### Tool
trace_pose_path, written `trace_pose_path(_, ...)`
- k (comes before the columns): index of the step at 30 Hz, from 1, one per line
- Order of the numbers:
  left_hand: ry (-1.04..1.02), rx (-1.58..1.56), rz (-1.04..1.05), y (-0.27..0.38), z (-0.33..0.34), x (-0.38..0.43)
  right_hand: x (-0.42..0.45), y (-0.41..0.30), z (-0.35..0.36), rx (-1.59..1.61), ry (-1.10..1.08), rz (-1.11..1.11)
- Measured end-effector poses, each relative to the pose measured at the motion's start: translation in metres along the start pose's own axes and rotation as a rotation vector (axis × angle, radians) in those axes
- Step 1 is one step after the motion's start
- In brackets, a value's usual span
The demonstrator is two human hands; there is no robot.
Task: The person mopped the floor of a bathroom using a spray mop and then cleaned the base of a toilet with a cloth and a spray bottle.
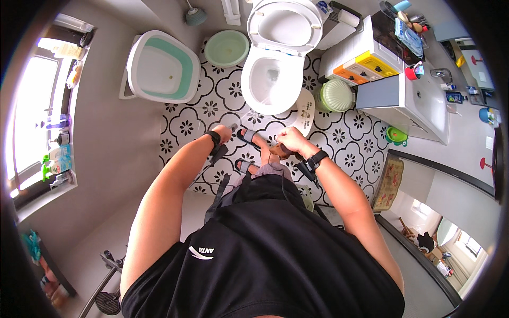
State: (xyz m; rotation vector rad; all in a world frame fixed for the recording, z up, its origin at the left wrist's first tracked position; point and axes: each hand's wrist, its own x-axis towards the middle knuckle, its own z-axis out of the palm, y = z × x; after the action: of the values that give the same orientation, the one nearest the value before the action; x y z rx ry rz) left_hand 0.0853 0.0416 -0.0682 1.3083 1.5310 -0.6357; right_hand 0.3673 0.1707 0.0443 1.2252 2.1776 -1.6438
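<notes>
My left hand (223, 134) grips a handheld water sprayer (233, 127), mostly hidden by the fingers. From its tip a thin jet of water runs towards the bowl of the white toilet (245, 85). The toilet stands straight ahead with its seat (255, 30) and lid raised. My right hand (292, 140) is curled, in front of the toilet and to its right. Just below it shows a brown item (281, 151); I cannot tell what it is or whether the hand holds it. Both wrists wear black straps with a dark device.
A white and green folding tub (187, 79) leans at the left wall, near a pale green basin (226, 48). Right of the toilet are a step stool (305, 113), a green lidded bin (336, 95), a drawer cabinet (368, 65) and a sink (427, 107). Bottles line the windowsill.
</notes>
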Motion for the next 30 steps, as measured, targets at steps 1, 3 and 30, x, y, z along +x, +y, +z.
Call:
trace_pose_path(1,-0.078,-0.019,0.012,0.001,0.005,0.007,0.000,-0.002,-0.002,-0.001,-0.001,0.001)
trace_pose_path(3,-0.164,-0.029,0.036,0.003,0.012,0.016,-0.001,0.001,-0.004,0.002,0.006,0.018)
trace_pose_path(30,0.275,-1.415,-0.442,0.043,-0.035,-0.060,0.001,-0.011,-0.003,0.018,-0.021,0.012)
